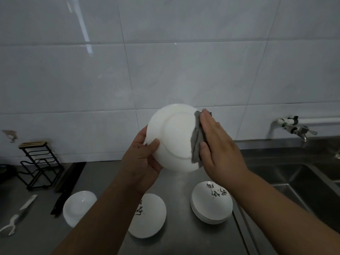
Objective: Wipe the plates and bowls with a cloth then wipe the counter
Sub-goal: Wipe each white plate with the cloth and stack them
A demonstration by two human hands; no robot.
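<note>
Above steel table [184, 240], left hand [145, 159] grasps white plate [174, 137], underside facing viewer; flat right hand [219, 150] presses half-hidden grey cloth [196, 140] on it

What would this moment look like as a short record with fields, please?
held item: white plate, underside toward the camera
left hand: grips the plate's rim
right hand: flat, pressing the grey cloth onto the plate
counter: stack of printed bowls, printed dish, plain white bowl
to the right: sink, with tap above
stage: wiping a plate
</note>
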